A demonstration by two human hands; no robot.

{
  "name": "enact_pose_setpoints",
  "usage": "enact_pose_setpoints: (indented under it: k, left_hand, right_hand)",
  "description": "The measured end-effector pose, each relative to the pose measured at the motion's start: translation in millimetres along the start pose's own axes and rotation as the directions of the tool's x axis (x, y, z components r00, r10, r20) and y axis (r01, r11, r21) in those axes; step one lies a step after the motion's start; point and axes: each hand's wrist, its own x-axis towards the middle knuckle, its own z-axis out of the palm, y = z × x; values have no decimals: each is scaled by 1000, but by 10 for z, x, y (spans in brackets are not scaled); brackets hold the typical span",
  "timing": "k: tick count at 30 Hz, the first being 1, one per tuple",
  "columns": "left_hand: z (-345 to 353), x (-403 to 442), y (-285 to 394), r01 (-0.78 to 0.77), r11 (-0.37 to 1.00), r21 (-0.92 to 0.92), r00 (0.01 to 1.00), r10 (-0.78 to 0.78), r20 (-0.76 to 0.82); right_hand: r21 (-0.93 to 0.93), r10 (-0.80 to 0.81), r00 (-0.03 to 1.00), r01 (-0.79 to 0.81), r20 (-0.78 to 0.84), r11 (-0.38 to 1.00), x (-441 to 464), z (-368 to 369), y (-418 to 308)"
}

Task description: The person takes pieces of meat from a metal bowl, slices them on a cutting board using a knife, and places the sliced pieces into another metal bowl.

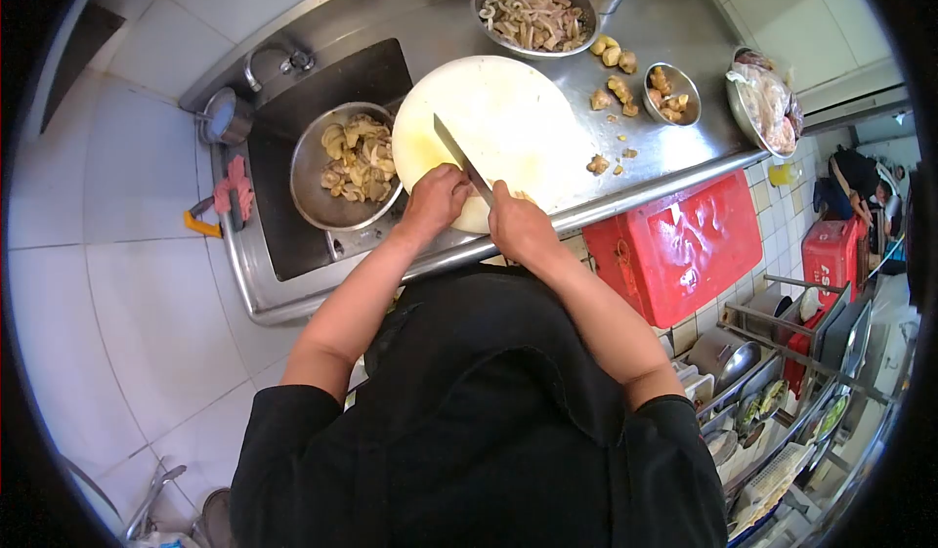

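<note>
- Black clothing below the grip
- Right hand grasping a knife; left hand curled beside it (contents hidden)
- Beneath: round board, steel counter
- Leftward: sink, white tiles

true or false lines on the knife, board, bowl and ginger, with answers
1. The right hand grips the knife. True.
2. The board is square. False: it is round.
3. Ginger pieces lie on the counter outside the small bowl. True.
4. The red bin stands on the counter. False: it is below, beside the counter's front edge.
5. The left hand is in the small bowl. False: it is at the board.
</note>
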Motion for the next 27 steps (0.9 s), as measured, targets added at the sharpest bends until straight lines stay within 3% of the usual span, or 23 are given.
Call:
enact_pose_setpoints:
  k: [3, 8, 10, 17, 21, 23, 27]
  left_hand:
    - [0, 3, 26, 18, 1000, -8, 1000, -19, -10]
    - [100, -32, -19, -81, 997, -12, 994, 80, -68]
    - [97, -41, -6, -27, 999, -22, 997, 25, -75]
    - [-99, -77, -93, 50, 981, -187, 998, -43, 41]
    - [-101, -75, -99, 43, 995, -88, 998, -38, 57]
    - [-56, -92, -126, -3, 1000, -2, 1000, 3, -11]
    - [-28, -106, -153, 26, 999, -21, 1000, -26, 5]
  right_hand:
    - [-41, 15, 998, -13, 58, 999, -111, -31, 45]
    - [-52, 74, 984, -67, 163, 996, -660, -220, 259]
    - [-122, 152, 967, -129, 206, 984, -849, -300, 351]
    - [-31, 145, 972, -142, 184, 989, -1172, -530, 434]
    - [32, 69, 992, -72, 102, 997, -939, -436, 290]
    - [50, 25, 998, -28, 49, 998, -730, -356, 210]
    - [5, 6, 999, -6, 46, 1000, -403, -238, 121]
